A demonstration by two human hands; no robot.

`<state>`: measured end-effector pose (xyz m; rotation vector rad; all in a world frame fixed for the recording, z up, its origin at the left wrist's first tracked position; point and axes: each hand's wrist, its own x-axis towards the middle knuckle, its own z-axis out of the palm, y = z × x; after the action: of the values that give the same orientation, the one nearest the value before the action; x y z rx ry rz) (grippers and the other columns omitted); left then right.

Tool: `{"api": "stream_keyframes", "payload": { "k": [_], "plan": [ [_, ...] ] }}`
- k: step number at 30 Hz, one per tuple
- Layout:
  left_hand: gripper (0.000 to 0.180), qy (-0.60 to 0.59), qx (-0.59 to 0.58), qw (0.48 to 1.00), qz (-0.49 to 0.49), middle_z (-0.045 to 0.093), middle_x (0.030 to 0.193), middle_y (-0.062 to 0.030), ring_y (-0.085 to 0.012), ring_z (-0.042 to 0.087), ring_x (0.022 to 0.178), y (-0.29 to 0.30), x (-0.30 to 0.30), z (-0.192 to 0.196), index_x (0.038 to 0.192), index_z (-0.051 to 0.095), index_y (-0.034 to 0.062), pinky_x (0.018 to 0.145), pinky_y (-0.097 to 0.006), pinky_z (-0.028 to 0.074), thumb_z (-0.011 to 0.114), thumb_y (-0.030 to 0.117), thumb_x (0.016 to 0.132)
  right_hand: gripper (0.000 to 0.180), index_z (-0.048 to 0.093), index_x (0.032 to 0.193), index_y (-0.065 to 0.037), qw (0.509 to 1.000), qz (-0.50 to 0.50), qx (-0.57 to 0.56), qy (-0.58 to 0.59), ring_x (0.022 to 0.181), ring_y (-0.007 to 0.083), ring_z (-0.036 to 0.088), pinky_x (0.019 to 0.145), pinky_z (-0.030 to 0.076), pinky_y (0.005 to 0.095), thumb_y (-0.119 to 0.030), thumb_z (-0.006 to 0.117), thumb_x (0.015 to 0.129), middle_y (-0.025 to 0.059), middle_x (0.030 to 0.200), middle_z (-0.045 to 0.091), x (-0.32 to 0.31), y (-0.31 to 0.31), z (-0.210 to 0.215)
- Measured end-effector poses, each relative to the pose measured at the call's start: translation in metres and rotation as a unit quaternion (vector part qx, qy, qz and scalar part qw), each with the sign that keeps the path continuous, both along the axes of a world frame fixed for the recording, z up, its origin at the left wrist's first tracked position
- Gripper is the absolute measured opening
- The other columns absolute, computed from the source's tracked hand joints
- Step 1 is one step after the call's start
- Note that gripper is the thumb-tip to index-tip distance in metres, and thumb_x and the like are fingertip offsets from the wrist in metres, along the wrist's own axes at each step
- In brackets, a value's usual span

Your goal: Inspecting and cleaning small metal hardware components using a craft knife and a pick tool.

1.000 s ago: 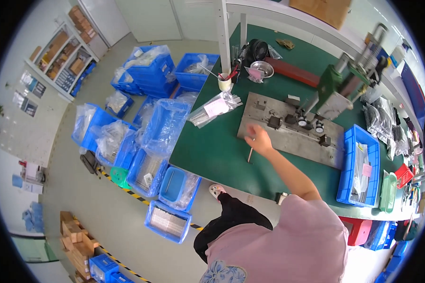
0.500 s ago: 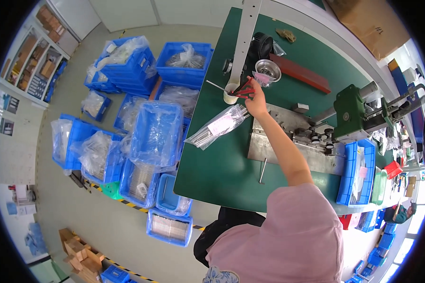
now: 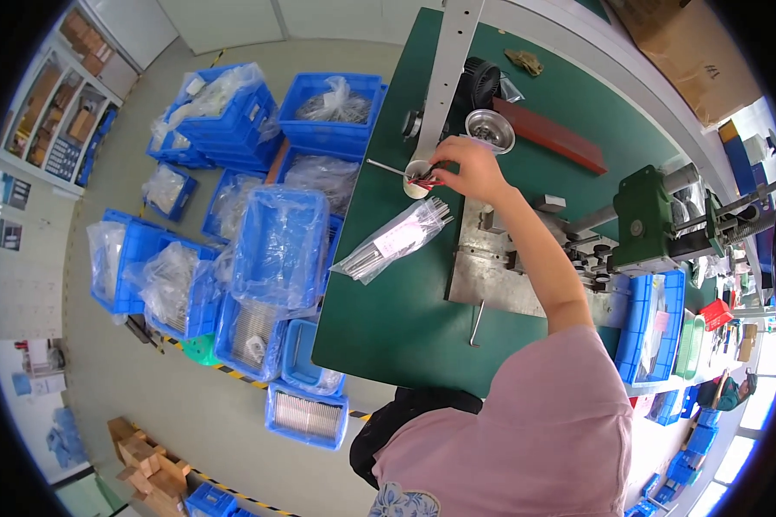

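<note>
My right hand (image 3: 472, 168) reaches across the green table to a small white cup (image 3: 416, 191) beside the upright post. Its fingers are closed around red-handled pliers (image 3: 427, 182), whose lower part sits at the cup's mouth; the fingers hide some of them. A thin metal rod (image 3: 385, 166) leans out of the same cup. Just below lies a clear plastic bag of metal rods (image 3: 391, 241). Behind the hand stands a steel bowl (image 3: 491, 129) with small parts in it. My left hand is not in view.
A metal fixture plate (image 3: 478, 271) and a green press (image 3: 645, 220) stand to the right. An L-shaped rod (image 3: 477, 323) lies at the plate's front edge. A reddish-brown bar (image 3: 552, 136) and a black fan (image 3: 478, 82) are farther back. Blue crates (image 3: 280, 246) crowd the floor at left.
My right hand has shifted slightly left and turned over the cup, and the pliers are lower at its mouth. The pink-labelled bag by the bowl is now mostly hidden.
</note>
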<state>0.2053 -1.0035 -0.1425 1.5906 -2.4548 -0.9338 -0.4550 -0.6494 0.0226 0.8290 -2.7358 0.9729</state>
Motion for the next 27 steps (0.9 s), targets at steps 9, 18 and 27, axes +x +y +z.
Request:
{"api": "stream_keyframes", "payload": {
  "k": [9,18,27],
  "plan": [
    [0.042,0.035,0.028,0.998,0.048,0.046,0.059,-0.0070,-0.0203,0.047,0.058,0.005,-0.032,0.018,0.062,0.046,0.0008,0.054,-0.036,0.042,0.052,0.035,0.086,0.017,0.062,0.086,0.001,0.952,-0.233,-0.198,-0.007,0.068,0.0087,0.060,0.063,0.048,0.0229,-0.012,0.069,0.077,0.0051,0.075,0.064,-0.001,0.006,0.018],
    [0.041,0.088,0.065,0.990,0.089,0.044,0.061,-0.0053,-0.0175,0.046,0.059,0.014,-0.082,0.032,0.064,0.046,0.0007,0.055,-0.034,0.042,0.050,0.034,0.087,0.017,0.060,0.093,0.000,0.756,-0.273,-0.567,-0.180,0.070,0.0125,0.062,0.065,0.050,0.0241,-0.015,0.062,0.084,0.0059,0.078,0.063,0.036,0.022,0.016],
    [0.032,0.269,0.145,0.943,0.130,0.050,0.074,-0.0060,-0.0146,0.049,0.071,0.033,-0.138,0.118,0.072,0.050,-0.0004,0.066,-0.028,0.044,0.044,0.024,0.092,0.021,0.054,0.105,0.001,0.504,-0.102,-0.653,-0.556,0.084,0.0205,0.064,0.073,0.054,0.0304,-0.013,0.049,0.090,0.0111,0.088,0.063,0.190,-0.091,0.014]
  ]
}}
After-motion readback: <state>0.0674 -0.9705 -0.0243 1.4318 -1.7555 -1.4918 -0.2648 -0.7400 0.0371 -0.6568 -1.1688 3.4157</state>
